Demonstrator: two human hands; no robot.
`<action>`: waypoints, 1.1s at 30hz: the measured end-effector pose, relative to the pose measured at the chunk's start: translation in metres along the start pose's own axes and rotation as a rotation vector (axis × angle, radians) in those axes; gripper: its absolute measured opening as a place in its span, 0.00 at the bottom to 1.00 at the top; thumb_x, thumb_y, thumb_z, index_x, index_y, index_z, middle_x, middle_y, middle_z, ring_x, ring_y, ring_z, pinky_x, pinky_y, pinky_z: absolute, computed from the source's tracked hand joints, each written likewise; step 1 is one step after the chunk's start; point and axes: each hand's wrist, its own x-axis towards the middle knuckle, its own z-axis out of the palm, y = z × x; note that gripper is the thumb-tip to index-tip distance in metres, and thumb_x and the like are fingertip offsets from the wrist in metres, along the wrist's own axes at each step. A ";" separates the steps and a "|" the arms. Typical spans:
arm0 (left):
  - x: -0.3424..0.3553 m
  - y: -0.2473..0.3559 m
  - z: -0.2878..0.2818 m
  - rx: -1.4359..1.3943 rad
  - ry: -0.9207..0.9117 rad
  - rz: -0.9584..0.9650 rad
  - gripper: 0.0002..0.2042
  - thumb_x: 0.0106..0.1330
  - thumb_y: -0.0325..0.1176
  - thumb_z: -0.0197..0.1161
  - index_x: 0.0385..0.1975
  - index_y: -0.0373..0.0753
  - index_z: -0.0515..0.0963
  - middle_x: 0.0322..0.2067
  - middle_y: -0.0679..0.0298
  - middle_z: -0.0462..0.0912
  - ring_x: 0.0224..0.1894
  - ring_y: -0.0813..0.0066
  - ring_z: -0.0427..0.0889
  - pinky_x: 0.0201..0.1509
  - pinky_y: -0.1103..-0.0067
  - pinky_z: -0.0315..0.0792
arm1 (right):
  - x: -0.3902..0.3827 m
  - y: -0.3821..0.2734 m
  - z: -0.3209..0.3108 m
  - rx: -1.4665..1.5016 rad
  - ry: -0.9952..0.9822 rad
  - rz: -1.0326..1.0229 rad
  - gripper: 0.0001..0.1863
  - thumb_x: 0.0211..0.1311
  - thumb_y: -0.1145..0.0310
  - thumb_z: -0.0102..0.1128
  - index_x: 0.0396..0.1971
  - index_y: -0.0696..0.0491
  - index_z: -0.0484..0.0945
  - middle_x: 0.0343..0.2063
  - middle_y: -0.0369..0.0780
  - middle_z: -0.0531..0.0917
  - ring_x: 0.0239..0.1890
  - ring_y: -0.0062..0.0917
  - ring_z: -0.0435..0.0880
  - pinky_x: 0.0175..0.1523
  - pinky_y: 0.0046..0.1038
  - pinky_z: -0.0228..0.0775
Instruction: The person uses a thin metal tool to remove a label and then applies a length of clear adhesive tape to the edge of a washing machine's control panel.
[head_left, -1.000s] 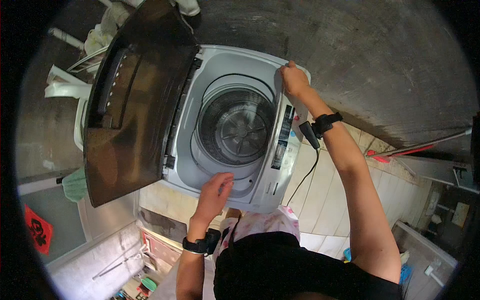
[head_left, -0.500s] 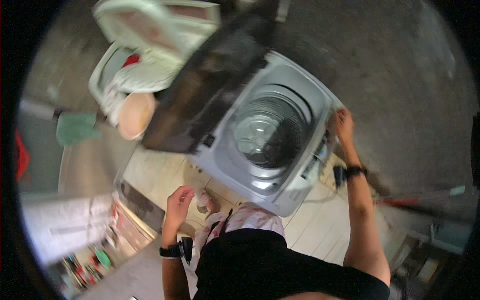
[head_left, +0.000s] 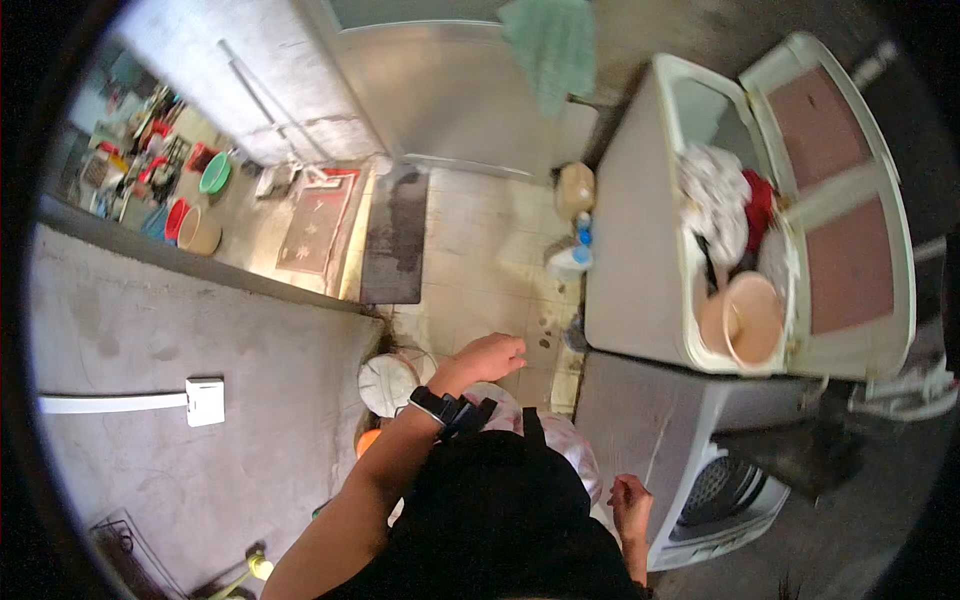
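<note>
Stretched out in front of me over the tiled floor (head_left: 475,240), my left hand (head_left: 488,358) is open and holds nothing, with a dark strap on its wrist. My right hand (head_left: 630,505) hangs beside the grey washing machine (head_left: 660,430), its fingers curled and nothing visible in them. That machine's round drum (head_left: 715,490) shows under its raised dark lid (head_left: 800,445). Beyond it stands a large white appliance (head_left: 635,220) with its pale lid (head_left: 825,190) up. White cloth (head_left: 715,195), red cloth (head_left: 760,205) and a peach bucket (head_left: 752,320) sit in its opening.
A white lidded bucket (head_left: 390,385) stands by the left wall. Ahead lie a dark mat (head_left: 395,240) and a doorway mat (head_left: 315,225). Bottles (head_left: 575,255) and a tan container (head_left: 575,190) line the white appliance's left side. A green towel (head_left: 550,50) hangs at the back.
My view has swung left, so the washing machine now lies at the lower right. My right hand has left the machine's rim and dropped to my side; my left hand is farther forward.
</note>
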 end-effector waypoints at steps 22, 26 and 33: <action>-0.098 -0.258 -0.265 -0.304 0.866 -0.779 0.13 0.58 0.37 0.57 0.34 0.33 0.75 0.32 0.48 0.78 0.38 0.51 0.77 0.41 0.68 0.71 | 0.473 -0.427 0.204 -0.794 -0.703 -0.828 0.09 0.60 0.66 0.49 0.29 0.57 0.71 0.28 0.47 0.76 0.34 0.43 0.75 0.39 0.39 0.67; -0.118 -0.289 -0.284 -0.429 1.017 -0.961 0.11 0.58 0.36 0.57 0.33 0.34 0.76 0.32 0.50 0.79 0.37 0.55 0.78 0.41 0.71 0.72 | 0.512 -0.524 0.278 -0.786 -0.811 -0.952 0.10 0.60 0.65 0.48 0.33 0.57 0.72 0.30 0.47 0.76 0.36 0.42 0.75 0.41 0.38 0.68; -0.135 -0.417 -0.331 -0.789 1.144 -1.091 0.11 0.58 0.38 0.55 0.31 0.36 0.77 0.29 0.58 0.80 0.32 0.68 0.79 0.37 0.74 0.71 | 0.524 -0.631 0.438 -0.853 -0.982 -1.105 0.07 0.56 0.69 0.54 0.31 0.57 0.75 0.28 0.47 0.77 0.34 0.43 0.75 0.38 0.36 0.68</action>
